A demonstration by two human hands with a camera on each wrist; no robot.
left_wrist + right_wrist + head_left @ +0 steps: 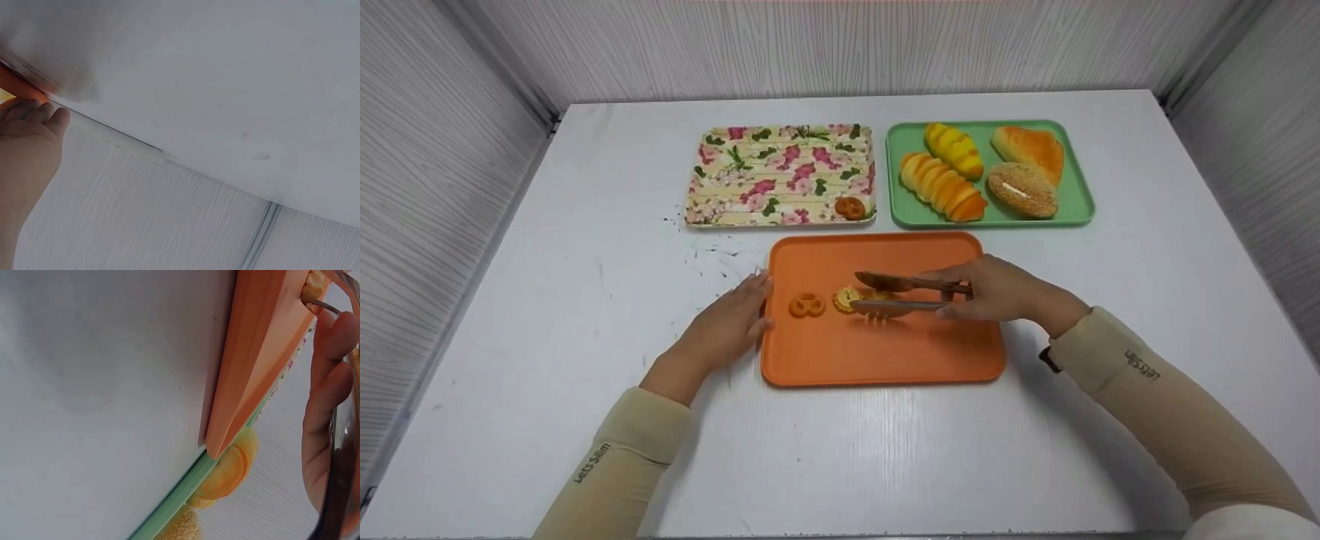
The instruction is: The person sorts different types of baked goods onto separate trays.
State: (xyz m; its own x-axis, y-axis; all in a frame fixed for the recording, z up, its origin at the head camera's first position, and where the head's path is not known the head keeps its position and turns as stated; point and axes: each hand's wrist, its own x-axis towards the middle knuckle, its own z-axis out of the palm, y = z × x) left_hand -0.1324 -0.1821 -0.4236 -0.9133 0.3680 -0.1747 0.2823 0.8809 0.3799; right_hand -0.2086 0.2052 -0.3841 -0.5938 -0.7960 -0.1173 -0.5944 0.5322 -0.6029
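My right hand (pixel 1006 289) grips a pair of metal tongs (pixel 919 305) over the orange tray (pixel 877 364). The spread tips of the tongs lie on either side of a small golden-brown piece (pixel 877 295), mostly hidden by them. Just left of it is a round yellow cookie (pixel 846 300) with a scalloped edge, overlapped by one tip. Farther left on the same tray lies a brown pretzel (pixel 796 306). My left hand (pixel 720 326) touches the tray's left rim with extended fingers, also visible in the left wrist view beside the tray's orange edge (pixel 22 87).
Behind the orange tray stands a floral tray (pixel 780 161) with a pretzel (pixel 850 214) in its near right corner. Right of that, a green tray (pixel 1076 202) holds several toy breads, among them a sesame bun (pixel 1024 191). Wood-grain panels (pixel 847 52) enclose the white table (pixel 607 300).
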